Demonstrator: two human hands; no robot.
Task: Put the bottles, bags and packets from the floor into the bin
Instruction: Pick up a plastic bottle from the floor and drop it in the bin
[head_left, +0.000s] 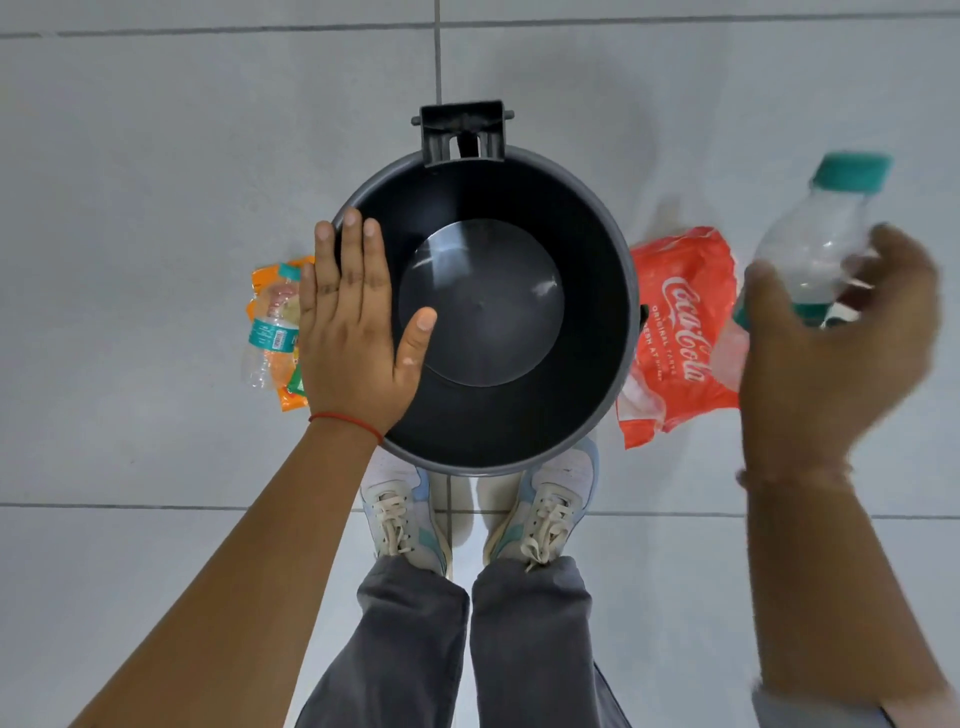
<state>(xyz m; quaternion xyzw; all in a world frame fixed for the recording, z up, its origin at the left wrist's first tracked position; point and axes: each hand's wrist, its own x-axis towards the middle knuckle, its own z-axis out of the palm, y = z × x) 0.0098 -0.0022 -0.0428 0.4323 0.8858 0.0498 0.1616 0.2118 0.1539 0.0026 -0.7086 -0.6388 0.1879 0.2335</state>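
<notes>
Fingers (831, 332) of right hand grip bottle (815, 244), clear of bin (626, 270) rim.

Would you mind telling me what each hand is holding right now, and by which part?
The right hand grips a clear plastic bottle around its lower body, near the teal label. The left hand is open flat over the bin's rim, holding nothing.

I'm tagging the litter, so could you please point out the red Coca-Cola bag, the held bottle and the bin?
red Coca-Cola bag (680, 332): head view, printed logo.
held bottle (815, 234): head view, clear body.
bin (631, 291): head view, right rim.
</notes>
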